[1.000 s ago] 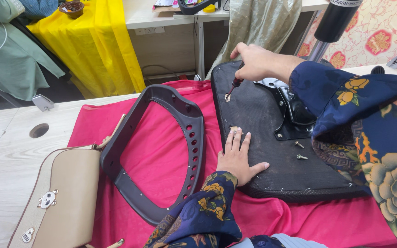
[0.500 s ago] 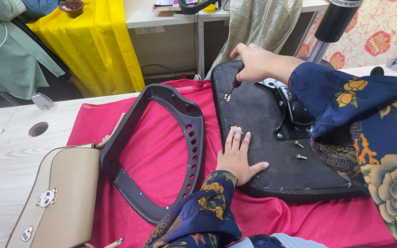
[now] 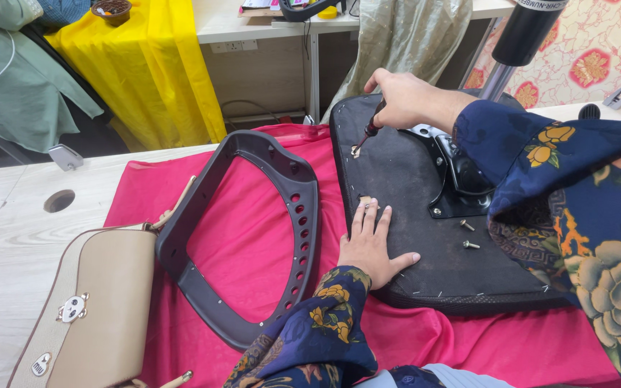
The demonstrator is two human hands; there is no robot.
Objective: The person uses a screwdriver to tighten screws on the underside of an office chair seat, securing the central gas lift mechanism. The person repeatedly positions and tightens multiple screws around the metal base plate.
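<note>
Head view: hands working on upturned chair seat

Lying on a red cloth, the black, fabric-covered seat base is showing its stapled edge and metal bracket. The right hand is closing around a dark-handled screwdriver, tip down near the seat's far edge. The left hand is pressing flat, fingers spread. Two loose screws are lying just beside the bracket.

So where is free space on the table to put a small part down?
Bare wood lies left of the red cloth, around the round hole and above the beige bag. Cloth inside the frame is free too. The seat base is crowded: both hands, bracket, screws.
</note>
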